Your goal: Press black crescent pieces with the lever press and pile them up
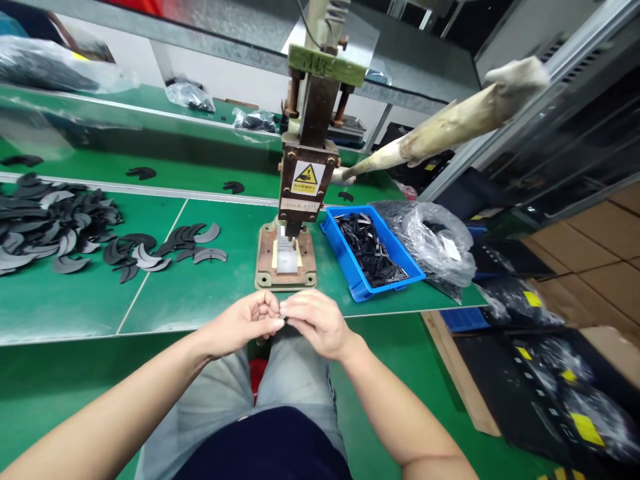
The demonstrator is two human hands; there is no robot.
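Note:
My left hand (pixel 247 323) and my right hand (pixel 320 322) meet at the table's front edge, above my lap. The fingertips of both are pinched together around something tiny, mostly hidden, that I cannot make out. Just beyond them stands a hand press (pixel 309 167) with a warning label, its base plate (pixel 266 257) bolted flat on the table. A pale metal block (pixel 287 259) sits on that base, under the ram. Right of the press, a blue tray (pixel 357 287) holds a heap of small black strip-like parts (pixel 367 243).
A large pile of dark crescent-shaped pieces (pixel 55 220) covers the left of the green table (pixel 200 310). The press's wrapped lever (pixel 440 127) sticks out to the upper right. A clear plastic bag (pixel 435 243) lies beside the tray. Cardboard boxes (pixel 595 233) stand at the right.

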